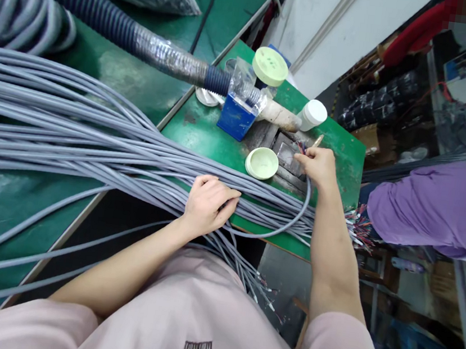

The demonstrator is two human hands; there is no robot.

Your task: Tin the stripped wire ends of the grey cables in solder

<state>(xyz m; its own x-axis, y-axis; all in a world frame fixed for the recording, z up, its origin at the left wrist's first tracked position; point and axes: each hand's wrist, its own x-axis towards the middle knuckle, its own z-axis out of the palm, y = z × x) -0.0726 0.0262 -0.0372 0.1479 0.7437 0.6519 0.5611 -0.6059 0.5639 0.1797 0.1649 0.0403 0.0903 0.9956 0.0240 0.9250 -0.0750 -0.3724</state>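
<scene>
My right hand [318, 165] is closed on the end of a grey cable [307, 198], whose thin coloured wires [301, 147] stick out past the fingertips. That end is held over a small square metal pot [287, 154] with a shiny grey surface. From my fingers the cable loops down and back towards the bundle. My left hand [211, 203] lies curled over the thick bundle of grey cables [155, 151], fingers bent around some of them; the fingertips are partly hidden. Beside the pot stands a shallow pale green dish [262, 163].
A ribbed dark hose [166, 56] ends in a nozzle above the pot, propped on a blue box [236, 118]. Nearby are a white jar [313, 115] and a pale green lid [270, 66]. A person in a purple top [436, 208] is at the right, near stripped cable ends [360, 230].
</scene>
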